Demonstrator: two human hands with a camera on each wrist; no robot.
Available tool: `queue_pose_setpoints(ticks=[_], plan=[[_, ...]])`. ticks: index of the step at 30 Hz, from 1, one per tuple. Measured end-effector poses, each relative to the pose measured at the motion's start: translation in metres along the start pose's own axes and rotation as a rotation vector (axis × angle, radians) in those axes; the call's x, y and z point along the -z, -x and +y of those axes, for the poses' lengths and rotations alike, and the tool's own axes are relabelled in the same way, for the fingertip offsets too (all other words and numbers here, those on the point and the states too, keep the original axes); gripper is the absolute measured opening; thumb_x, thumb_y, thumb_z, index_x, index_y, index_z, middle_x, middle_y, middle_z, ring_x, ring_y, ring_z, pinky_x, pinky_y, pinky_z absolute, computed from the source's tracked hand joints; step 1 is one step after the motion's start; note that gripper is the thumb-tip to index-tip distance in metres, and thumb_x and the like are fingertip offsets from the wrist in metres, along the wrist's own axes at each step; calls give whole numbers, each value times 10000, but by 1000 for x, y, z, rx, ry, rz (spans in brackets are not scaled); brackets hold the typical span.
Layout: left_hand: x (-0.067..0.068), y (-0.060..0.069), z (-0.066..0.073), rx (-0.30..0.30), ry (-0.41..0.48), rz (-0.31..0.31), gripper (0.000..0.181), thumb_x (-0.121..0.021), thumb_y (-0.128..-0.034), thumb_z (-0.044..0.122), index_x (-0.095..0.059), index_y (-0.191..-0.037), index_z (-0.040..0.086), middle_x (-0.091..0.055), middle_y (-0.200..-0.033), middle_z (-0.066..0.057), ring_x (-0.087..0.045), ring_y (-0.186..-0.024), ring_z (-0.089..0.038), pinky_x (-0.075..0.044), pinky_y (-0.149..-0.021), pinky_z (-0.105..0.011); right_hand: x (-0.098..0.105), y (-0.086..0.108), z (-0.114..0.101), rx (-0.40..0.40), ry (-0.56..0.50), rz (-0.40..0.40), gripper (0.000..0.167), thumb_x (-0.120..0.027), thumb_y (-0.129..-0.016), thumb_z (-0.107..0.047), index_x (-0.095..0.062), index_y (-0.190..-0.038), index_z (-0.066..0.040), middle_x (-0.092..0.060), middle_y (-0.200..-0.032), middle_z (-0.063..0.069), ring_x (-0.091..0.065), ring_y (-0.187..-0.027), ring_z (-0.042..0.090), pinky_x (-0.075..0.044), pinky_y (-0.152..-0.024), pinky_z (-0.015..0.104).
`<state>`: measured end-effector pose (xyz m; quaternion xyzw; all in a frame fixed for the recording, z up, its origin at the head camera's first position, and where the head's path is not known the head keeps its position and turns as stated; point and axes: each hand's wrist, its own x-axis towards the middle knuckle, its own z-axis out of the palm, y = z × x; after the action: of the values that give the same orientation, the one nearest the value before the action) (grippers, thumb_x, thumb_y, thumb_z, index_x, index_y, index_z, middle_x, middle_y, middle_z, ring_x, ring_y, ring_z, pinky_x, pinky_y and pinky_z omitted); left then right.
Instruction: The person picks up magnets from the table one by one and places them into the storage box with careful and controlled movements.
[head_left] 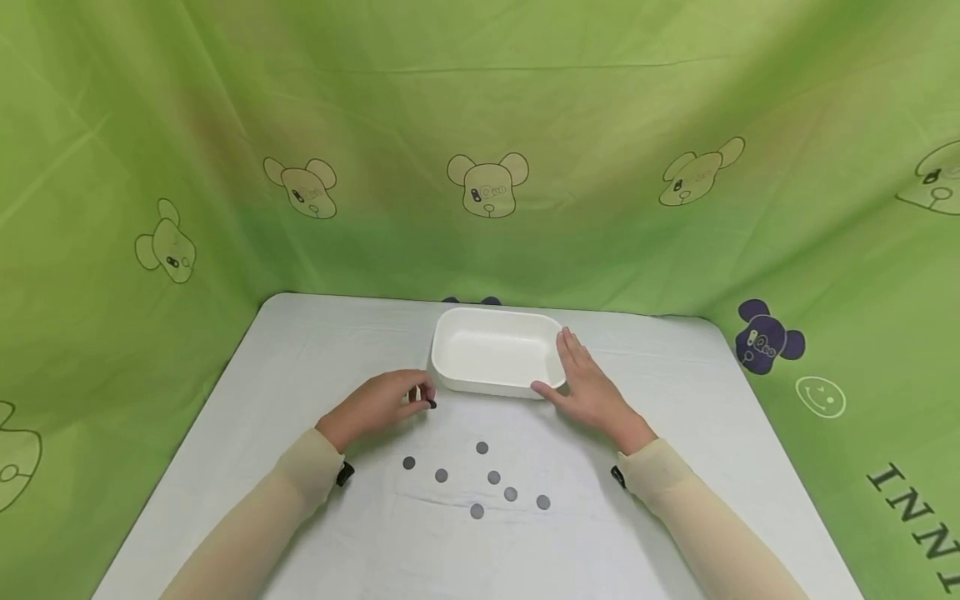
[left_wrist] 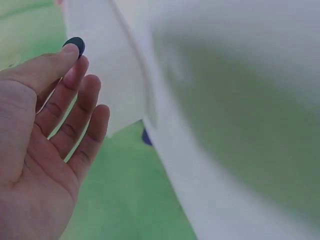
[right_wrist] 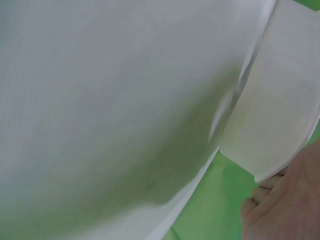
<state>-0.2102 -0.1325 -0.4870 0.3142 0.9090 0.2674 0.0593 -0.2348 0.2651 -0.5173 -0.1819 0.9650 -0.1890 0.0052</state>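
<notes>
Between thumb and index finger, my left hand [head_left: 386, 400] pinches a small dark round disc [left_wrist: 76, 46], just off the left end of a white oblong container [head_left: 480, 387]. The other fingers of that hand are loosely bent in the left wrist view. My right hand [head_left: 592, 393] rests against the container's right end, its fingers straight along the rim and the thumb spread to the near edge. In the right wrist view, the container's wall partly hides the fingertips. The inside of the container shows no discs in the head view.
Several grey discs [head_left: 493, 477] lie scattered on the white-covered table [head_left: 360, 550], nearer the body than the container. Green printed cloth [head_left: 487, 258] stands round the table at the back and sides.
</notes>
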Motion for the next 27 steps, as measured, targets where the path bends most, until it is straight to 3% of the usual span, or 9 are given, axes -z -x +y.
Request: queue_pose_setpoints(ticks=[11, 20, 27], plan=[[20, -33, 6, -6, 58, 65, 79, -737, -1044, 165, -680, -1083, 205, -706, -1021, 112, -641, -957, -113, -567, -849, -330, 0, 0, 1, -3, 3, 1, 1100, -542, -1045, -677, -4, -1702, 22, 35, -1797, 185, -29, -1659, 398, -107, -1345, 542], [23, -63, 13, -9, 67, 55, 64, -725, -1055, 186, -675, -1090, 204, -715, -1032, 116, -639, -959, -119, -560, -836, -320, 1, 1, 1, -6, 6, -9, 1109, -540, -1044, -683, 7, -1701, 23, 44, -1797, 186, -24, -1658, 403, -108, -1345, 547], [18, -85, 11, -26, 42, 22, 62, -722, -1056, 179, -668, -1085, 192, -713, -1029, 105, -642, -947, -99, -551, -797, -300, 1, 1, 0, 1, -5, -1, 1104, -552, -1044, -669, -10, -1698, 37, 29, -1793, 203, -38, -1655, 416, -115, -1342, 552]])
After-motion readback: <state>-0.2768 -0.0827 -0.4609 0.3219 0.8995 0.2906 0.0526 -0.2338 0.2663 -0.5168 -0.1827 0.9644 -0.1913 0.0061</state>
